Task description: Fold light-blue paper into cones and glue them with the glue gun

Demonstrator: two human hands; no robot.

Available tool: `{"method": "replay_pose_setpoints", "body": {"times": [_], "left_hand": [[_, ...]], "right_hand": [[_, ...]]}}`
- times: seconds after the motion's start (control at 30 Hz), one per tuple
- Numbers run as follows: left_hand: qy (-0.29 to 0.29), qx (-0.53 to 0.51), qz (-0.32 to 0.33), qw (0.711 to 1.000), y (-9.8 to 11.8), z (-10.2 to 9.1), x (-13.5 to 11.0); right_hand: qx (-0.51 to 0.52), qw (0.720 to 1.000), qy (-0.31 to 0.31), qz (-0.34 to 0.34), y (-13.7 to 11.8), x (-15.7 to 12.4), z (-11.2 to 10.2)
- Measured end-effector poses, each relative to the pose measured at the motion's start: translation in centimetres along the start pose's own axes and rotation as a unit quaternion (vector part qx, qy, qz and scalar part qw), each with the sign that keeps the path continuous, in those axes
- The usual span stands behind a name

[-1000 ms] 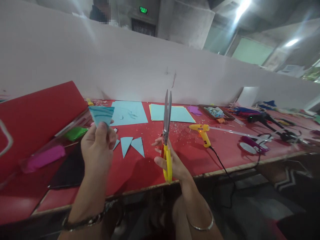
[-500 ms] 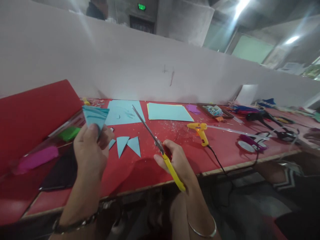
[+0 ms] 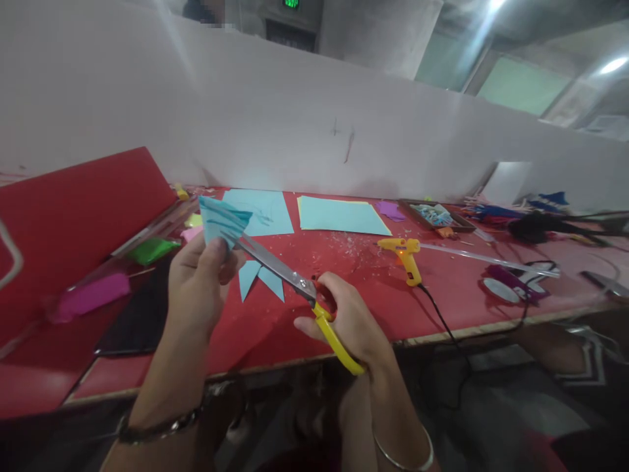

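Between the thumb and fingers of my left hand [image 3: 201, 282] is a folded blue paper [image 3: 221, 219], a layered wedge with darker curved lines on it. My right hand [image 3: 351, 314] grips yellow-handled scissors [image 3: 339, 344]. Their long metal blades reach left to the folded paper, with the tips at or behind its right edge; whether they cut into it I cannot tell. Below the blades, two pointed blue paper pieces [image 3: 272, 282] lie on the red table [image 3: 260, 344].
A yellow glue gun [image 3: 405, 255] with a black cord lies at the right. Behind are blue paper sheets [image 3: 344, 215] and a small tray [image 3: 435, 216]. Pink [image 3: 93, 295] and green packets [image 3: 152, 250] lie left. Another person's leg shows at the right edge.
The scissors' blades have swung down and left to meet the folded paper, which has shifted right with my left hand. The camera view has moved slightly.
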State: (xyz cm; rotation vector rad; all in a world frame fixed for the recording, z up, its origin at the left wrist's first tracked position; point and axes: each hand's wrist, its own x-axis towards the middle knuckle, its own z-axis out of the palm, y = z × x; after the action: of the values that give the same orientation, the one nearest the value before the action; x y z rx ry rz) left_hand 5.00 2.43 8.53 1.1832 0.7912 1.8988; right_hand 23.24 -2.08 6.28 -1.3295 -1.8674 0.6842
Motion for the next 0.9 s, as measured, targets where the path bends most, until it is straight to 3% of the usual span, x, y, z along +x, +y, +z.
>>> {"method": "replay_pose_setpoints", "body": {"times": [0.3, 0.67, 0.8, 0.9], "left_hand": [[-0.039, 0.129, -0.034, 0.990, -0.1, -3.0, 0.0], [-0.069, 0.288, 0.001, 0.955, 1.6, -2.7, -0.2], [-0.078, 0.308, -0.028, 0.948, 1.7, -2.9, -0.2], [-0.092, 0.291, -0.007, 0.952, 1.4, -2.8, 0.1]], "right_hand": [[0.034, 0.998, -0.052, 0.005, 0.0, 0.0, 0.2], [0.016, 0.998, -0.049, 0.033, 0.6, -0.2, 0.4], [0.021, 0.998, -0.037, 0.045, 0.4, -0.2, 0.6], [0.010, 0.997, -0.058, 0.042, 0.0, -0.2, 0.2]]}}
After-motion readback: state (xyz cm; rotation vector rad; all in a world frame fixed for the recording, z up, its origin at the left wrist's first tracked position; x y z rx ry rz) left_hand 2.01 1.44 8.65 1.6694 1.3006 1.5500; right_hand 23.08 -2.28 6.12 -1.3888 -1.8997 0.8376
